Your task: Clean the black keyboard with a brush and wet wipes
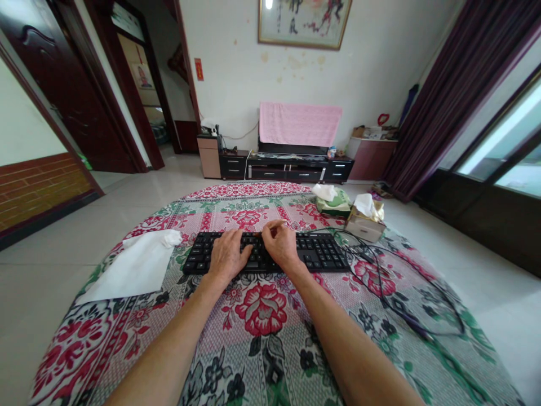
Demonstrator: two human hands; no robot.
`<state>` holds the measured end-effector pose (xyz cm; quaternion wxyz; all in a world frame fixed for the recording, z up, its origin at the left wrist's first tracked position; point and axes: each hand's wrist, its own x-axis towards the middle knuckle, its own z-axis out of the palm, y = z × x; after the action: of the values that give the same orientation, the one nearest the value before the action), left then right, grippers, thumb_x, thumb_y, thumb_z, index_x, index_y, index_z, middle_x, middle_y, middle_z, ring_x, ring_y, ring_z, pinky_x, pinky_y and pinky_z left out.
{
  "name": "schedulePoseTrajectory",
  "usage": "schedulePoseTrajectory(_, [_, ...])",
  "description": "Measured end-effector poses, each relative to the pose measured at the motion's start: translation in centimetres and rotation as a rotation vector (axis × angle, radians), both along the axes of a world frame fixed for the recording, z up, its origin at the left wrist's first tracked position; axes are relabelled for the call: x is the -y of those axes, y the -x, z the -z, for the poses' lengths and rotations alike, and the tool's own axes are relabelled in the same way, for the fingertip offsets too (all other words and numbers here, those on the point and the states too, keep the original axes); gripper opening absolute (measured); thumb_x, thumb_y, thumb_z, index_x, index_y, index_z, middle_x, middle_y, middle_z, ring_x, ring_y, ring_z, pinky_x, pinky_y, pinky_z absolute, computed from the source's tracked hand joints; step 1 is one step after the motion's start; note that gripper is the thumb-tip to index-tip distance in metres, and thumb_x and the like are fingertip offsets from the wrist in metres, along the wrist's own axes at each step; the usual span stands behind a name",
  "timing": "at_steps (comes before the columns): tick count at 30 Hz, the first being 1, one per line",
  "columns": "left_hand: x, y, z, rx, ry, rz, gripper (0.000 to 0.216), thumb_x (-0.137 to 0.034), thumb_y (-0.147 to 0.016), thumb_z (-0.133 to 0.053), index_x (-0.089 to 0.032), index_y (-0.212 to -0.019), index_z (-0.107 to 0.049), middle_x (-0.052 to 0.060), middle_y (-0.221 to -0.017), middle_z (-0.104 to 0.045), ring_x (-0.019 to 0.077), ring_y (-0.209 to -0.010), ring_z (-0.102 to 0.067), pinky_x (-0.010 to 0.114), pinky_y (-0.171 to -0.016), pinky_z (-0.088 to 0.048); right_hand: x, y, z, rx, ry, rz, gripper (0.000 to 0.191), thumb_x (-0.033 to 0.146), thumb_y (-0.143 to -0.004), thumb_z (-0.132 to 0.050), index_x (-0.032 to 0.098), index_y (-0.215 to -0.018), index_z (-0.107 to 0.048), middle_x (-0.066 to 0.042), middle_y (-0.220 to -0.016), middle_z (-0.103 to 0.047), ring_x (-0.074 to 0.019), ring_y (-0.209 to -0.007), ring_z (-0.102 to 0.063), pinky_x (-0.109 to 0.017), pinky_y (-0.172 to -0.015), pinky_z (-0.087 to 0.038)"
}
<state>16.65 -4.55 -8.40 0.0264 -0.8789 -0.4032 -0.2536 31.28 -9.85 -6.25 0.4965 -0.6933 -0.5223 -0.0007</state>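
A black keyboard [322, 255] lies crosswise on a flowered tablecloth [262, 310]. My left hand [229, 254] rests on its left half, fingers stretched forward and thumb apart, with nothing in it. Over the middle keys is my right hand [280, 243], its fingers curled and pressed together. Whatever the right fingertips pinch, if anything, is too small to make out. The keyboard's black cable [380, 282] runs out in loose loops on the right.
A white sheet of tissue or cloth [131, 265] lies left of the keyboard. Beyond its right end stand a green tissue box [336, 204] and a brownish tissue box [366, 225]. A low black cabinet [287, 169] is against the far wall.
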Motion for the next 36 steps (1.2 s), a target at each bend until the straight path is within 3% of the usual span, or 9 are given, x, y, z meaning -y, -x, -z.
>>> schedulePoseTrajectory(8, [0.1, -0.1, -0.3, 0.167, -0.010, 0.117, 0.033, -0.029, -0.089, -0.051, -0.018, -0.119, -0.055, 0.009, -0.116, -0.064, 0.0223, -0.109, -0.058, 0.034, -0.094, -0.046, -0.1, 1.5, 0.0, -0.275, -0.115, -0.221, 0.014, 0.032, -0.077, -0.054, 0.020, -0.074, -0.061, -0.002, -0.072, -0.068, -0.0150, -0.064, -0.064, -0.024, -0.065, -0.050])
schedulePoseTrajectory(12, [0.0, 0.0, -0.5, 0.232, 0.018, 0.139, 0.026, -0.024, -0.091, -0.046, -0.021, -0.112, -0.061, 0.005, -0.109, -0.067, 0.0190, -0.102, -0.061, 0.030, -0.091, -0.048, -0.1, 1.5, 0.0, -0.417, -0.127, -0.358, 0.017, 0.035, -0.075, -0.056, 0.019, -0.074, -0.060, -0.002, -0.072, -0.066, -0.0150, -0.066, -0.063, -0.024, -0.065, -0.050])
schedulePoseTrajectory(22, [-0.6, 0.5, -0.6, 0.197, 0.045, 0.105, 0.022, -0.023, -0.090, -0.046, -0.022, -0.099, -0.066, 0.004, -0.103, -0.067, 0.0196, -0.099, -0.060, 0.031, -0.091, -0.048, 0.3, 1.1, -0.5, -0.439, -0.160, -0.431, 0.019, 0.037, -0.075, -0.057, 0.019, -0.074, -0.061, -0.001, -0.072, -0.064, -0.0139, -0.067, -0.061, -0.024, -0.065, -0.049])
schedulePoseTrajectory(28, [-0.3, 0.3, -0.8, 0.189, 0.008, 0.128, 0.020, -0.028, -0.089, -0.050, -0.023, -0.102, -0.066, 0.004, -0.099, -0.066, 0.0205, -0.096, -0.059, 0.032, -0.088, -0.048, 0.2, 1.7, -0.1, -0.278, -0.142, -0.375, 0.017, 0.033, -0.077, -0.054, 0.018, -0.075, -0.062, -0.001, -0.070, -0.066, -0.0135, -0.064, -0.062, -0.023, -0.062, -0.048])
schedulePoseTrajectory(34, [-0.8, 0.6, -0.6, 0.187, 0.003, 0.036, 0.032, -0.020, -0.085, -0.050, -0.019, -0.114, -0.063, 0.006, -0.112, -0.065, 0.0212, -0.105, -0.058, 0.031, -0.095, -0.045, 0.4, -1.3, -1.0, -0.054, -0.033, 0.014, 0.018, 0.030, -0.076, -0.050, 0.018, -0.067, -0.060, -0.002, -0.063, -0.066, -0.0161, -0.060, -0.062, -0.025, -0.064, -0.046])
schedulePoseTrajectory(36, [-1.2, 1.0, -0.7, 0.151, -0.004, -0.020, 0.035, -0.017, -0.083, -0.048, -0.017, -0.113, -0.064, 0.007, -0.114, -0.065, 0.0217, -0.107, -0.057, 0.032, -0.097, -0.044, 0.5, -1.9, -1.4, -0.068, -0.018, 0.075, 0.021, 0.033, -0.077, -0.050, 0.018, -0.066, -0.060, -0.003, -0.063, -0.066, -0.0171, -0.062, -0.062, -0.025, -0.064, -0.045])
